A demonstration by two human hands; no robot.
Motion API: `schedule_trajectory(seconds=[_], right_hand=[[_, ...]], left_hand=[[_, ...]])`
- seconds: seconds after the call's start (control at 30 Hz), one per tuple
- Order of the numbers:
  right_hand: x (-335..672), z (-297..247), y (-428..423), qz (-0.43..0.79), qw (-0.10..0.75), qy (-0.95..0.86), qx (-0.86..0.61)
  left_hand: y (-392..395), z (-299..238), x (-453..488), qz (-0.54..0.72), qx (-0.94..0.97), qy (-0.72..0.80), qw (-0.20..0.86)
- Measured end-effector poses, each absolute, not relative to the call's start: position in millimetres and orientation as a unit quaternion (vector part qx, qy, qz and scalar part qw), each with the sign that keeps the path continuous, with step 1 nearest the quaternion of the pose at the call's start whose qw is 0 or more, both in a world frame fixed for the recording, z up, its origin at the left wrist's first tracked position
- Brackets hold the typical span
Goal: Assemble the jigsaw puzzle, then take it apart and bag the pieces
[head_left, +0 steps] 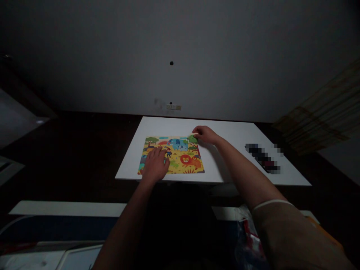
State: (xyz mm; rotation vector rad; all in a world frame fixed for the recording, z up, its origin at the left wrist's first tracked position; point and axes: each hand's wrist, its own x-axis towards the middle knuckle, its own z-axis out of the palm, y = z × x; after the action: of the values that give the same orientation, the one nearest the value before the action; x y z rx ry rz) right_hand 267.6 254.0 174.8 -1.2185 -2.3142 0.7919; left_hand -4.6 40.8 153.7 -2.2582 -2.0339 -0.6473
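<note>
A colourful animal jigsaw puzzle point(180, 157) lies on a white table point(225, 131). My left hand point(154, 165) rests flat on the puzzle's lower left part, fingers stretched out. My right hand point(204, 134) reaches to the puzzle's top right corner, its fingers curled and pinched on a green puzzle piece point(192, 138) at that corner.
A dark blurred-out object point(263, 157) lies on the table's right side. The wall point(180, 56) behind the table has a small socket plate point(173, 107). A white shelf edge point(67, 208) and a plastic bag point(247, 236) lie near me, below the table. The room is dim.
</note>
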Motion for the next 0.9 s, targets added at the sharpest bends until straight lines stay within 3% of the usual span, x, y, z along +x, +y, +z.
schedule_trajectory(seconds=[0.47, 0.73, 0.9], right_hand=[[256.6, 160.4, 237.9, 0.203, 0.158, -0.882, -0.395], [252.7, 146.1, 189.8, 0.066, 0.17, -0.906, -0.381], [247.2, 135.6, 168.0, 0.06, 0.11, -0.9, -0.417]], left_hand=[[43.5, 152.8, -4.2, -0.222, -0.721, -0.657, 0.003], [42.6, 154.7, -2.8, -0.202, -0.726, -0.657, 0.022], [41.8, 153.2, -0.6, -0.162, -0.727, -0.667, 0.017]])
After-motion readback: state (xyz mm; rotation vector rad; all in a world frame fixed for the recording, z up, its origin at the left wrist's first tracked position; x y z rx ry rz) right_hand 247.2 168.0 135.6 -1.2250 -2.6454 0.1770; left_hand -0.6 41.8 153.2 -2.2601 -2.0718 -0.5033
